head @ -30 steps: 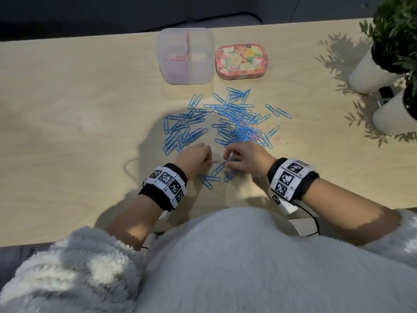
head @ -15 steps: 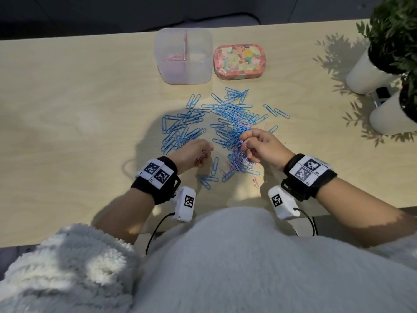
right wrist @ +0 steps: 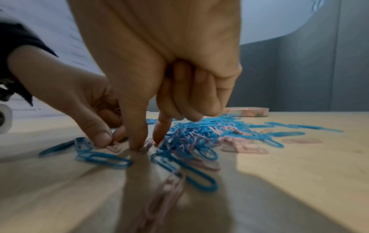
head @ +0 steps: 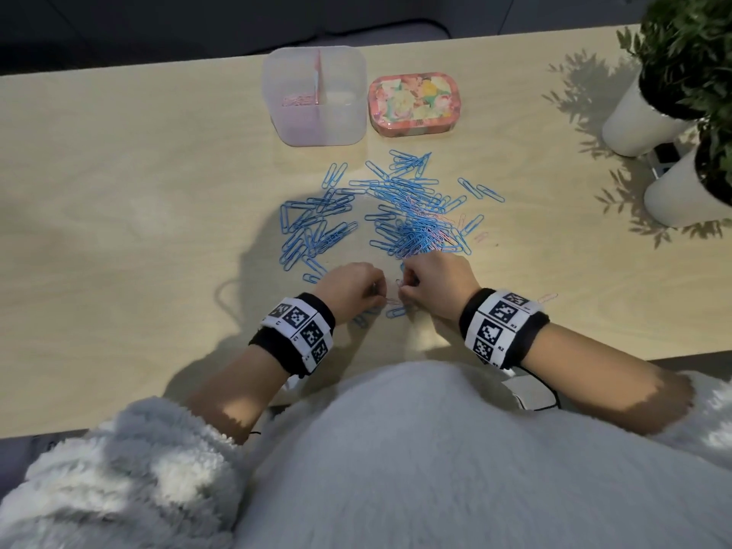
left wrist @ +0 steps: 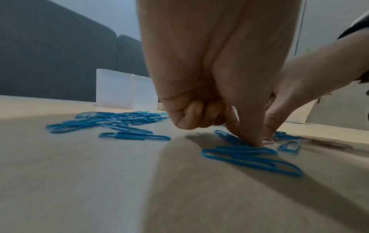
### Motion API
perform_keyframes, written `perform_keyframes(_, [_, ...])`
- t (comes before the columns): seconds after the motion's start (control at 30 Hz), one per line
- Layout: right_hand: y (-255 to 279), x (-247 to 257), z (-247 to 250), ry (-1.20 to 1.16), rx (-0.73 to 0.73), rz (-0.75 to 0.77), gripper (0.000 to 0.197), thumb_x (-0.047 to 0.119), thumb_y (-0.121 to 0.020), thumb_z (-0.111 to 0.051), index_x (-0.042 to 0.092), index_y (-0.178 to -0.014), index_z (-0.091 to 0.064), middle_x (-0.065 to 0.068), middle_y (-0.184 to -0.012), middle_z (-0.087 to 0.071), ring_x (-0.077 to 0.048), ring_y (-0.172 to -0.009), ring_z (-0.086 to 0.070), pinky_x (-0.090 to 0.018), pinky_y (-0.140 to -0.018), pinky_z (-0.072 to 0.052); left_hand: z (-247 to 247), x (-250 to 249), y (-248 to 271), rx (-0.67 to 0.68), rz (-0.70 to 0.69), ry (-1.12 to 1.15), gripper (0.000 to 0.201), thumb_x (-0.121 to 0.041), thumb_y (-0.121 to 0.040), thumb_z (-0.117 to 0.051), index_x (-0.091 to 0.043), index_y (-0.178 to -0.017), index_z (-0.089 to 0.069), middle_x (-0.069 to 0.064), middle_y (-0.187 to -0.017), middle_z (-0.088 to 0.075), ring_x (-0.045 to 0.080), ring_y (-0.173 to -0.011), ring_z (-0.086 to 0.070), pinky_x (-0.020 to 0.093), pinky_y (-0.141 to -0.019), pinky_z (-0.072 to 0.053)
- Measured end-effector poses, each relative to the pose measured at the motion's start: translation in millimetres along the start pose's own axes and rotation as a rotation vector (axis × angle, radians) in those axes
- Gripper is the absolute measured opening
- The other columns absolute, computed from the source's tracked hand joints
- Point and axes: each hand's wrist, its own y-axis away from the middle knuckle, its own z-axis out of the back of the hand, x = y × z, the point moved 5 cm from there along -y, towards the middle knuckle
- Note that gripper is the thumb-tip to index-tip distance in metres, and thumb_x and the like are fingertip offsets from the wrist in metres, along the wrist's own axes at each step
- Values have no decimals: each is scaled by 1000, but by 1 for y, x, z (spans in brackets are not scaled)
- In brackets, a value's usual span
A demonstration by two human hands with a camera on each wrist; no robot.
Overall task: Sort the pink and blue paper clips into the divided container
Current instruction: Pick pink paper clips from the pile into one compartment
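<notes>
Blue paper clips [head: 412,215] with pink ones mixed in lie in two loose piles mid-table. The clear divided container [head: 340,124] stands at the back, with a few pink clips [head: 297,100] in its left compartment. Both hands are low on the table, in front of the piles, fingertips almost meeting. My left hand [head: 379,297] pinches a pink clip [right wrist: 115,148] against the table with thumb and forefinger; its other fingers are curled. My right hand [head: 405,290] pinches another pink clip [right wrist: 147,144] between thumb [right wrist: 135,141] and forefinger.
A flowered pink tin [head: 414,103] sits right of the container. Two white plant pots [head: 641,124] stand at the far right. One stray pink clip [head: 548,298] lies beside my right wristband. A few blue clips [left wrist: 249,157] lie under and around my fingertips.
My right hand has come back from the right pile toward the near edge, beside my left hand. My left hand has turned palm-down onto the table.
</notes>
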Motion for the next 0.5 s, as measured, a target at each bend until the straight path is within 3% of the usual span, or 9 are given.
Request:
perform_keyframes(0.17, [-5, 5, 1, 99, 81, 18, 16, 24, -85, -55, 13, -91, -64, -10, -99, -67, -33, -97, -60, -34, -74, -42, 9, 14, 5, -65, 67, 115, 10, -18, -84, -58, -7, -85, -59, 8, -86, -60, 21, -78, -53, 28, -68, -38])
perform_keyframes(0.27, [-10, 7, 1, 117, 94, 48, 18, 23, -88, -50, 10, -90, -62, -11, -98, -66, -35, -94, -60, -36, -74, -43, 19, 28, 5, -127, 162, 352, 8, -14, -83, -60, -13, -75, -57, -2, -68, -56, 2, -57, -49, 14, -55, -37])
perform_keyframes(0.33, [-12, 3, 3, 93, 76, 70, 14, 20, -85, -50, 11, -87, -60, -10, -93, -67, -33, -89, -59, -34, -69, -40, 23, 34, 4, -150, 185, 491, 14, -13, -83, -63, -16, -70, -58, -7, -61, -54, -3, -48, -47, 8, -50, -35])
perform_keyframes(0.4, [-13, -8, 8, -61, 41, 51, 7, 17, -82, -52, 13, -81, -59, -6, -80, -63, -30, -77, -56, -30, -64, -36, 27, 32, 3, -142, 193, 623, 12, -11, -84, -64, -17, -74, -59, -7, -62, -55, -5, -44, -46, 7, -49, -35])
perform_keyframes(0.47, [-15, -27, 18, -329, -4, 17, 7, 9, -80, -55, 14, -75, -55, -3, -69, -56, -23, -67, -51, -29, -65, -37, 28, 25, -1, -76, 200, 705, 4, -10, -86, -61, -14, -89, -61, -6, -66, -54, -8, -39, -45, 3, -44, -34])
perform_keyframes(0.5, [-14, -37, 26, -455, -37, -13, 12, 4, -80, -55, 14, -74, -54, -2, -66, -53, -18, -63, -50, -28, -66, -38, 26, 21, -3, -41, 211, 716, 10, -10, -87, -59, -13, -97, -62, -5, -67, -52, -7, -37, -43, 2, -42, -33])
